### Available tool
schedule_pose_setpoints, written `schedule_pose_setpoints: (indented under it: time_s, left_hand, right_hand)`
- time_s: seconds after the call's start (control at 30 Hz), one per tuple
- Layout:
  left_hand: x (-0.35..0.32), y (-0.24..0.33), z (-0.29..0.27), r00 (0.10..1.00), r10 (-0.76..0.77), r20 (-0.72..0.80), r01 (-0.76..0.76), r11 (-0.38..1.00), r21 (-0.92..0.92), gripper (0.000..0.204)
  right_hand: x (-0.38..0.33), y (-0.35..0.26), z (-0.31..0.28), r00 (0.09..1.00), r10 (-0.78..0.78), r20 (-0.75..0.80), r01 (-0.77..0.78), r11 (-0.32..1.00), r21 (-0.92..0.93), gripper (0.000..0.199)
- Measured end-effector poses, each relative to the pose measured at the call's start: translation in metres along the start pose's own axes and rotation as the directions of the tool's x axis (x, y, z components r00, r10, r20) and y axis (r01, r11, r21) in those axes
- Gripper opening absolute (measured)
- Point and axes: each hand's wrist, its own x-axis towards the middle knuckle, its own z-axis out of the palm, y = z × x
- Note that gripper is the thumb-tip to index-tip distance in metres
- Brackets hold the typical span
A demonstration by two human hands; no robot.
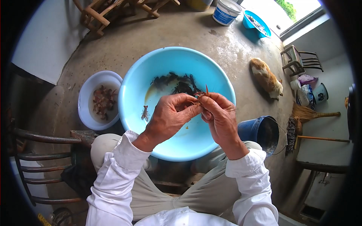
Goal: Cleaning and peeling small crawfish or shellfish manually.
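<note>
Over the large light-blue basin (130,81) my two hands meet, their fingertips pinched together on a small reddish-brown crayfish (196,100). A pointed red part stands up from it; the fingers hide most of its body. My left hand (169,115) grips it from the left, thumb toward the right. My right hand (220,116) holds it from the other side, fingers curled in. Beyond the hands, a dark heap of crayfish (164,80) lies on the basin floor. A lone pale crayfish (144,113) rests at the basin's left side, near my left wrist.
Left of the basin stands a smaller pale tub (83,100) with reddish-brown pieces in cloudy water. A blue bucket (249,130) is by my right knee. A dog (266,77) lies on the floor at right. A wooden chair (45,139) stands at left, a broom (307,113) at far right.
</note>
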Motion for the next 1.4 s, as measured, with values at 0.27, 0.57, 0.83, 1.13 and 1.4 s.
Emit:
schedule_pose_setpoints:
  time_s: [0.27,0.57,0.83,1.13,1.4]
  left_hand:
    - [-0.001,-0.005,-0.002,0.994,-0.112,-0.006,0.112,0.993,-0.05,0.017]
    - [0.001,-0.006,0.003,0.984,-0.147,0.097,0.174,0.888,-0.426,0.021]
    - [-0.002,-0.002,0.001,0.996,-0.016,0.087,0.039,0.965,-0.26,0.016]
    - [-0.004,-0.007,0.016,0.978,0.191,-0.085,-0.172,0.967,0.187,0.015]
    - [-0.001,-0.006,0.008,0.999,-0.021,0.033,0.026,0.987,-0.158,0.015]
  right_hand:
    - [-0.002,-0.002,0.002,0.999,-0.05,0.006,0.051,0.994,-0.093,0.01]
    - [-0.004,0.001,0.001,0.934,-0.347,0.09,0.358,0.909,-0.212,0.009]
    - [-0.01,-0.009,0.008,0.941,-0.304,0.145,0.326,0.931,-0.166,0.009]
    - [0.0,0.003,-0.007,0.988,-0.104,0.118,0.099,0.994,0.048,0.014]
    - [-0.008,-0.004,0.003,0.897,-0.435,0.079,0.416,0.769,-0.486,0.006]
